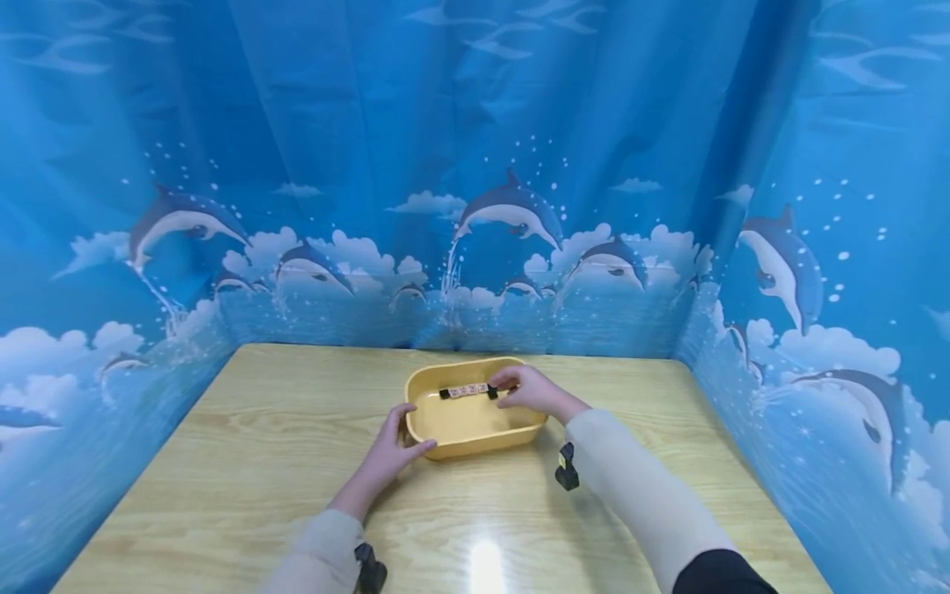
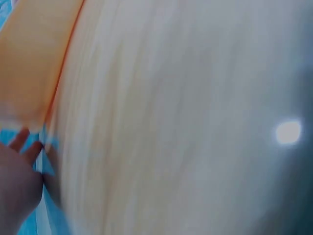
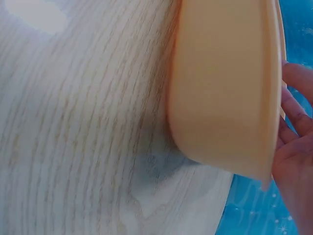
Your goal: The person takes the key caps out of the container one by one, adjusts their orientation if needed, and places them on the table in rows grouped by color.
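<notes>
A yellow oblong basin (image 1: 453, 421) stands on the table, its side wall filling part of the right wrist view. My left hand (image 1: 392, 445) grips its left end, fingertips over the left rim and thumb along the front rim. Inside the basin is a slim black stick with a patterned pale band (image 1: 469, 390). Reaching over the right rim, my right hand (image 1: 533, 391) pinches the stick's right end. In the right wrist view the basin wall hides the stick and the fingertips partly.
The basin sits toward the far edge of the wood-grain table (image 1: 297, 412). Blue dolphin-print curtains (image 1: 356, 165) enclose the table at the back and both sides. Dark wrist devices (image 1: 567, 467) are worn on both light sleeves.
</notes>
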A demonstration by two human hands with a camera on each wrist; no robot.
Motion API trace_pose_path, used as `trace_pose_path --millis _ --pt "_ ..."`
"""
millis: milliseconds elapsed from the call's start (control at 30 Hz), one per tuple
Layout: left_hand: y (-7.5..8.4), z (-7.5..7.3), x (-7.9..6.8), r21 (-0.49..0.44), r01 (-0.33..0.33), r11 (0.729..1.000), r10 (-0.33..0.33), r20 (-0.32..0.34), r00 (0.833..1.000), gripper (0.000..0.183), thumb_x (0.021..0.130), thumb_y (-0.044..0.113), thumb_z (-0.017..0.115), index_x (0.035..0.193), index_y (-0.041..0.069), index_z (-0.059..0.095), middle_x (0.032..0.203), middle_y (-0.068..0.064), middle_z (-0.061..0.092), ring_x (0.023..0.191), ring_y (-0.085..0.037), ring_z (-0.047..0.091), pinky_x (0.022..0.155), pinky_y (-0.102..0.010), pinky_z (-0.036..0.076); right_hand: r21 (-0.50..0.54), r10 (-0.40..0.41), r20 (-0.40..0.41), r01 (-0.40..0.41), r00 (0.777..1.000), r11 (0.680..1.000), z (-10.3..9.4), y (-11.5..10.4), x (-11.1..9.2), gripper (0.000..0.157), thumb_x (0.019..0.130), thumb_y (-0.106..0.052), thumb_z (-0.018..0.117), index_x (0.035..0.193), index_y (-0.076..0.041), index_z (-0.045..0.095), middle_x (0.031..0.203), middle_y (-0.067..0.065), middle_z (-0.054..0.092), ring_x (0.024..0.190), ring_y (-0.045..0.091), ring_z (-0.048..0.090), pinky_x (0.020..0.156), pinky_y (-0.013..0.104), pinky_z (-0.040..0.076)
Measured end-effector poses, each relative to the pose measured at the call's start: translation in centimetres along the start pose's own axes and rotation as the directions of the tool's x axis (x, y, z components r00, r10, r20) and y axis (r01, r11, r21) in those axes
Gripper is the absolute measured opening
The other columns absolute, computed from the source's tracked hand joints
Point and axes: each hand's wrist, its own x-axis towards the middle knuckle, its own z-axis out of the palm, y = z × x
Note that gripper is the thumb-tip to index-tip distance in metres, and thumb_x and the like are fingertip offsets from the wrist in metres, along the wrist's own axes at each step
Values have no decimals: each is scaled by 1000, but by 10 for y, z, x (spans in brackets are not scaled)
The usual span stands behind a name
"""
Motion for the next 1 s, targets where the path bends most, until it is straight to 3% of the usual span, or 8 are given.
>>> trace_pose_path --millis 233,333,433,533,600,700,800,1000 --pt "20 25 -10 155 93 984 -63 -188 980 69 70 38 87 117 10 45 121 -18 44 112 -34 44 101 -52 40 -54 30 -59 -33 998 998 3 7 15 39 86 -3 74 123 1 64 119 14 65 112 30 59 96 40 50" --pt "25 33 -14 172 123 977 -83 -222 972 69 68 41 88 112 11 45 116 -17 44 106 -33 45 94 -51 44 -51 40 -83 -45 996 998 5 9 23 38 84 -4 75 120 1 65 117 15 66 109 29 61 95 39 50" --pt "24 35 -14 181 134 974 -93 -220 971 71 71 44 86 121 13 47 122 -19 43 111 -35 45 95 -53 44 -25 29 -88 -31 996 999 8 11 32 37 82 0 76 117 4 65 114 18 66 106 32 62 92 37 52" --pt "20 29 -11 197 94 976 -57 -188 980 79 78 45 80 141 15 44 138 -24 40 124 -42 41 102 -61 36 -14 18 -77 -19 997 1000 11 15 39 38 79 3 77 115 7 66 113 20 67 103 32 63 89 34 53" --pt "17 22 -5 190 49 981 -20 -155 988 85 82 45 76 150 14 35 148 -26 34 134 -45 33 109 -64 24 -18 24 -76 -25 997 1000 12 17 43 38 78 4 79 114 7 66 111 20 67 100 31 64 86 32 54" --pt "13 10 6 154 -32 987 45 -83 995 88 86 39 73 154 9 26 155 -26 23 142 -48 15 113 -65 6 -47 41 -82 -45 996 998 13 19 46 38 76 4 80 112 6 68 108 17 69 96 27 65 84 30 55" --pt "7 0 15 131 -55 990 56 -6 998 90 86 36 74 155 10 21 158 -24 16 144 -48 1 113 -63 -7 -77 67 -76 -73 995 994 13 20 49 37 75 4 80 111 2 70 106 12 70 93 22 65 84 30 55" --pt "-5 -14 20 121 -35 992 22 102 995 95 86 32 75 157 16 14 157 -24 19 143 -47 7 111 -61 -16 -114 78 -3 -77 997 991 12 19 53 37 75 5 79 112 1 71 105 9 71 91 17 64 81 27 55"
